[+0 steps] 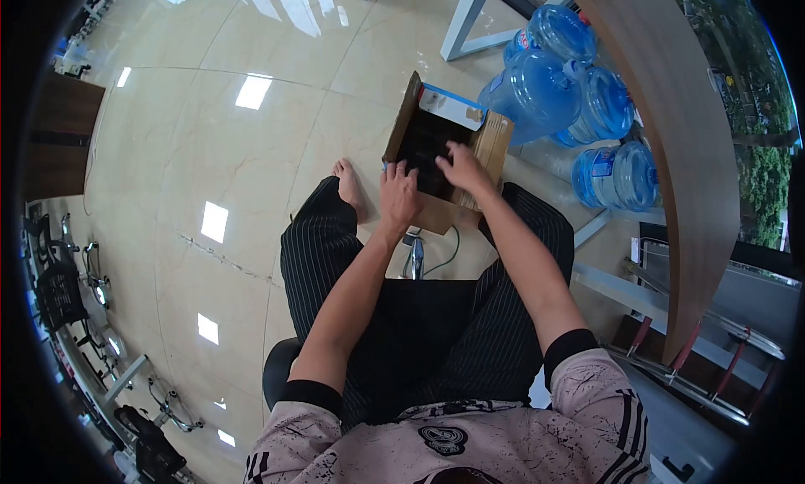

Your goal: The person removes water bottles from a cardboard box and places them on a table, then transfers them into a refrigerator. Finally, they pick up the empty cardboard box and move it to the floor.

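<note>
An open cardboard box [434, 214] stands on the floor between my feet, its flaps folded outward and its inside dark. One flap at the far side [451, 107] is white with a blue edge. My left hand [399, 196] rests on the box's near left rim, fingers stretched and slightly apart. Over the opening, toward the right side, reaches my right hand [463, 169], its fingers spread and nothing visible in them. Whatever lies inside the box is too dark to make out.
Several big blue water bottles [537, 94] stand right of the box, beneath a wooden tabletop [662, 107] with pale metal legs. A chrome stool or chair part [418, 258] and a thin green cable [453, 253] show between my legs. Office chairs [63, 295] line the far left.
</note>
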The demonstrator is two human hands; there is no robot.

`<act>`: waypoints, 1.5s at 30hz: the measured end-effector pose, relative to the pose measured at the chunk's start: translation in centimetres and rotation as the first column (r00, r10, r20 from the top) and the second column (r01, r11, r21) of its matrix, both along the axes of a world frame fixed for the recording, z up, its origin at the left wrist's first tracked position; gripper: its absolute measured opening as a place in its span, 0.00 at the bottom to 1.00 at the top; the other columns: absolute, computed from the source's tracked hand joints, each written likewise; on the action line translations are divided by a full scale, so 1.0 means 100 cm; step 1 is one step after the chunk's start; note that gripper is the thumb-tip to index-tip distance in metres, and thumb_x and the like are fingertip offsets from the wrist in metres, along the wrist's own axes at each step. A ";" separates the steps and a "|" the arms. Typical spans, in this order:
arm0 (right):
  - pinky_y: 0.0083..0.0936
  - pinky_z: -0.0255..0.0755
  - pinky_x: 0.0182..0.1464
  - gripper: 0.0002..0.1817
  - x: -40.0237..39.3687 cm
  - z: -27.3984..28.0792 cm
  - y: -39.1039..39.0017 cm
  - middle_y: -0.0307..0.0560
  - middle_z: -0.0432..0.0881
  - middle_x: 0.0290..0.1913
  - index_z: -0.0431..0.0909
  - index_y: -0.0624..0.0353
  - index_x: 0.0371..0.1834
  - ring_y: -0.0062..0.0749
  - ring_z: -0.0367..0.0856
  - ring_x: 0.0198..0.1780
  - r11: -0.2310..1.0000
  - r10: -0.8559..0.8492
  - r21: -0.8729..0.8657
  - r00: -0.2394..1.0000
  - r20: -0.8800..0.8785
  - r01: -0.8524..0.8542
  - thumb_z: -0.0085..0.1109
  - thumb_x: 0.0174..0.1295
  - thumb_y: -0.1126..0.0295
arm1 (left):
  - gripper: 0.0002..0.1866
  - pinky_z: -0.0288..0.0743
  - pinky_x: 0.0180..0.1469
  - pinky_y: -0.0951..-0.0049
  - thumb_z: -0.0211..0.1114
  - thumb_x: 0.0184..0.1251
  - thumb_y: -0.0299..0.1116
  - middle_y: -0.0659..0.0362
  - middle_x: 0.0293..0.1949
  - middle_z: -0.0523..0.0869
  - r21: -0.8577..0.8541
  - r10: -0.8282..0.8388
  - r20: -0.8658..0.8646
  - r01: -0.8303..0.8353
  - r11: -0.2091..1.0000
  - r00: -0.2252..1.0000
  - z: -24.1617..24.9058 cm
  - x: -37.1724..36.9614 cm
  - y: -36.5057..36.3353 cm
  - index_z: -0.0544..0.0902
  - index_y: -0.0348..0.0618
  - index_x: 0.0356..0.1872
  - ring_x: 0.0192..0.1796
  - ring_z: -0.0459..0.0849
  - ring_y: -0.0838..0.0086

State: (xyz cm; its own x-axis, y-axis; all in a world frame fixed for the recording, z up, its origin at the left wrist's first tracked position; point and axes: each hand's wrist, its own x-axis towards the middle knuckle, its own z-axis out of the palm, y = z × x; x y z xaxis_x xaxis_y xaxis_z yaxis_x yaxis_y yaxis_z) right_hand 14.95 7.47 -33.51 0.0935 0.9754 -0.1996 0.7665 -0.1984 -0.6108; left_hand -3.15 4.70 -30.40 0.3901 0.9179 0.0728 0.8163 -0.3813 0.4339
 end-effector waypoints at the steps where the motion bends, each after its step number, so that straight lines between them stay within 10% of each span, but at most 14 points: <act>1: 0.39 0.69 0.53 0.25 0.006 -0.009 0.007 0.61 0.77 0.47 0.70 0.68 0.54 0.50 0.76 0.49 0.987 -0.057 0.151 0.998 0.038 0.051 0.59 0.56 0.63 | 0.18 0.64 0.57 0.59 0.60 0.48 0.28 0.50 0.52 0.77 -0.012 0.004 -0.002 -0.004 1.000 1.000 0.002 0.004 0.002 0.81 0.41 0.44 0.58 0.69 0.58; 7: 0.41 0.63 0.59 0.28 0.021 0.016 0.050 0.63 0.69 0.56 0.65 0.69 0.57 0.56 0.68 0.57 0.866 -0.229 0.458 0.973 0.012 0.199 0.57 0.58 0.63 | 0.31 0.63 0.60 0.53 0.61 0.49 0.28 0.44 0.59 0.71 0.165 0.258 0.009 -0.256 0.953 0.966 -0.026 -0.002 0.015 0.67 0.36 0.59 0.59 0.69 0.50; 9: 0.45 0.59 0.61 0.30 0.033 -0.002 0.065 0.61 0.70 0.55 0.65 0.67 0.58 0.56 0.67 0.57 0.802 -0.242 0.596 0.939 0.244 0.052 0.57 0.58 0.58 | 0.31 0.69 0.55 0.56 0.60 0.56 0.30 0.40 0.55 0.73 -0.230 0.332 0.248 -0.278 0.933 0.910 -0.052 -0.011 0.016 0.62 0.34 0.62 0.54 0.74 0.47; 15: 0.54 0.52 0.64 0.33 0.043 -0.016 0.088 0.56 0.74 0.50 0.68 0.61 0.54 0.53 0.68 0.57 0.988 -0.112 0.137 0.944 0.309 0.072 0.61 0.53 0.48 | 0.17 0.72 0.43 0.55 0.58 0.59 0.27 0.42 0.37 0.81 -0.319 0.434 0.260 -0.348 0.882 0.862 -0.060 -0.005 0.019 0.74 0.39 0.50 0.41 0.79 0.50; 19: 0.52 0.56 0.62 0.21 0.008 -0.004 0.078 0.54 0.74 0.42 0.70 0.59 0.46 0.50 0.70 0.53 0.800 -0.210 0.600 0.932 0.296 -0.010 0.62 0.51 0.63 | 0.16 0.72 0.43 0.56 0.58 0.58 0.26 0.44 0.34 0.82 -0.226 0.445 0.341 -0.387 0.894 0.828 -0.060 -0.002 0.018 0.76 0.40 0.49 0.39 0.79 0.51; 22: 0.42 0.68 0.55 0.16 -0.024 -0.021 0.060 0.53 0.79 0.41 0.76 0.58 0.41 0.47 0.77 0.48 0.991 0.108 0.053 0.963 0.247 -0.125 0.61 0.49 0.66 | 0.18 0.72 0.43 0.57 0.57 0.56 0.24 0.44 0.34 0.81 -0.196 0.443 0.336 -0.399 0.896 0.831 -0.061 0.000 0.015 0.76 0.39 0.50 0.39 0.79 0.51; 26: 0.39 0.74 0.52 0.19 -0.029 -0.105 0.073 0.52 0.80 0.50 0.80 0.52 0.47 0.48 0.79 0.50 0.869 0.212 -0.491 0.941 0.265 -0.057 0.61 0.49 0.64 | 0.20 0.72 0.42 0.56 0.57 0.55 0.23 0.44 0.35 0.81 -0.248 0.489 0.275 -0.431 0.868 0.828 -0.059 0.003 0.013 0.76 0.39 0.52 0.38 0.79 0.52; 30: 0.38 0.73 0.54 0.19 -0.028 -0.183 0.072 0.54 0.80 0.48 0.80 0.56 0.47 0.45 0.79 0.51 0.861 0.465 -0.400 0.806 0.366 -0.315 0.57 0.50 0.66 | 0.19 0.72 0.40 0.55 0.57 0.58 0.25 0.43 0.32 0.81 -0.274 0.502 0.222 -0.441 0.855 0.836 -0.054 0.003 0.012 0.75 0.39 0.53 0.35 0.79 0.50; 39: 0.48 0.64 0.60 0.35 -0.016 -0.267 0.057 0.61 0.73 0.57 0.63 0.57 0.65 0.51 0.73 0.58 0.896 0.339 -0.399 0.883 0.324 -0.198 0.59 0.51 0.61 | 0.19 0.71 0.38 0.56 0.55 0.60 0.24 0.43 0.29 0.79 -0.303 0.475 0.206 -0.406 0.862 0.855 -0.049 0.006 0.012 0.74 0.37 0.54 0.33 0.78 0.51; 42: 0.46 0.61 0.63 0.33 -0.017 -0.236 0.060 0.60 0.70 0.59 0.64 0.57 0.64 0.49 0.68 0.62 0.923 0.279 -0.361 0.874 0.399 -0.130 0.58 0.52 0.61 | 0.18 0.72 0.37 0.56 0.59 0.58 0.27 0.45 0.28 0.80 -0.299 0.485 0.193 -0.420 0.857 0.853 -0.043 0.008 0.020 0.75 0.38 0.51 0.32 0.79 0.52; 45: 0.43 0.59 0.64 0.28 -0.025 -0.111 0.082 0.58 0.71 0.58 0.71 0.60 0.56 0.45 0.65 0.64 0.852 0.116 -0.511 0.911 0.397 0.114 0.61 0.52 0.62 | 0.10 0.73 0.31 0.53 0.66 0.51 0.36 0.47 0.22 0.80 -0.223 0.444 -0.089 -0.452 0.864 0.892 -0.051 0.011 0.036 0.79 0.40 0.25 0.26 0.80 0.52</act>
